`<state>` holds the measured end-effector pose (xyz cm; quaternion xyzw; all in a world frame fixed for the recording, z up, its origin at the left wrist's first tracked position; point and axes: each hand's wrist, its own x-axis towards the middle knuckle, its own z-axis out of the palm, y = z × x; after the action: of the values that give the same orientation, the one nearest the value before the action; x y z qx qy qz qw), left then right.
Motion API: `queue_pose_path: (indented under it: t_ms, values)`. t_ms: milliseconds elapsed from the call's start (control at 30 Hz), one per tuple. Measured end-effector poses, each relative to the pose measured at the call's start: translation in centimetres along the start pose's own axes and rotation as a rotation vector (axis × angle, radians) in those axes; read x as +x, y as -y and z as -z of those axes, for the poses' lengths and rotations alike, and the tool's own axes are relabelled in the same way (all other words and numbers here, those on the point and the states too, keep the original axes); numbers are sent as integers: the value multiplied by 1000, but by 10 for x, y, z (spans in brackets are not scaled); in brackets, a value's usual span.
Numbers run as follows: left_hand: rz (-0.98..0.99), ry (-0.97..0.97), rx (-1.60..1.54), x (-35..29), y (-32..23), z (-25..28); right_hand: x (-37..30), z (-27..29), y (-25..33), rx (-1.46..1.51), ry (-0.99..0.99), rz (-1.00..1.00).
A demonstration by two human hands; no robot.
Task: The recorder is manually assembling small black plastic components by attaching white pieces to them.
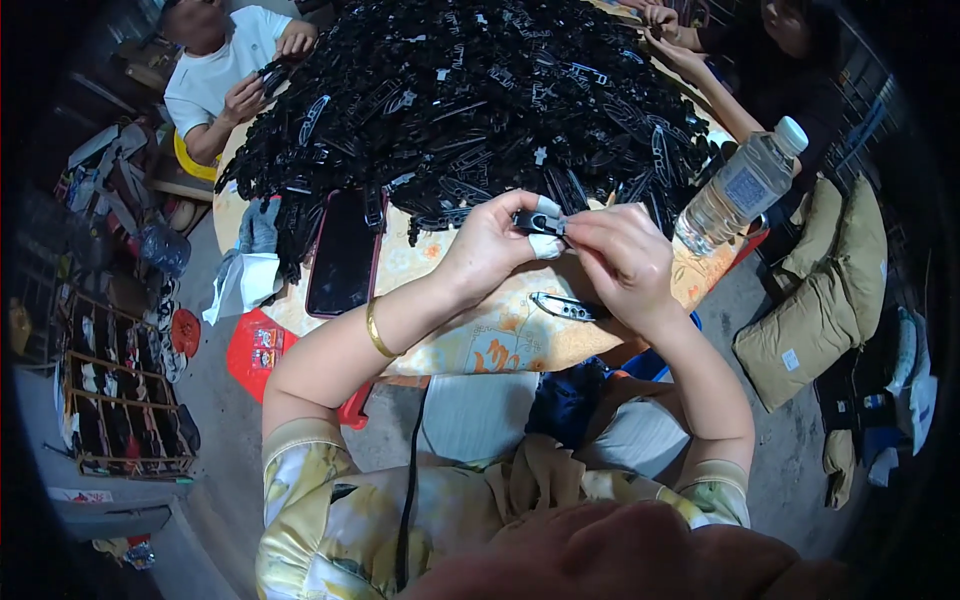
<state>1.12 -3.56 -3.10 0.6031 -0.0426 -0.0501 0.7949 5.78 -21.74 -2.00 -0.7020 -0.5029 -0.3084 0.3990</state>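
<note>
My left hand (488, 248) is closed on a small black plastic piece (532, 221), gripped between thumb and forefinger, both wrapped in white at the tips. At the right end of that piece, my right hand (632, 262) pinches with thumb and fingertips; a small pale bit shows there, too small to name. Below the two hands, a narrow black pointed oval part with pale spots (566, 306) lies on the patterned tabletop (455, 335), close to the right hand. A big heap of black plastic parts (470, 110) spreads over the table beyond my hands.
Left of my forearm lies a dark phone (345, 255). A clear bottle with a pale cap (745, 185) stands at the right edge. A red stool (258, 350) is beside the table. Two people (225, 75) (770, 70) work across it. Tan sacks (810, 320) lie right.
</note>
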Motion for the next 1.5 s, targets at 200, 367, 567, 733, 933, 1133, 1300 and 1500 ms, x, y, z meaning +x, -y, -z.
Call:
queue_pose_path:
  t_ms: [200, 367, 567, 733, 933, 1133, 1300, 1500]
  values:
    - [-56, -31, -80, 0, 0, -1, 5, 1, 5, -90, 47, 47]
    - [-90, 10, -56, -4, 5, 0, -3, 2, 16, 86, -56, -149]
    - [-38, 75, -13, -12, 11, -8, -13, 2, 18, 227, -70, -375]
    - [58, 85, -101, -7, 1, -5, -8, 13, 21, 151, -87, -315]
    - [205, 116, -262, 2, -1, 6, -3, 12, 3, 59, 51, -37]
    - [312, 154, -128, -2, 0, 6, -6, 11, 9, 10, 108, 118]
    - [321, 186, -28, -3, 3, 9, -12, 10, 9, -88, 129, 170]
    - [237, 195, -16, -7, -7, 5, -11, 14, 9, -160, 157, 184]
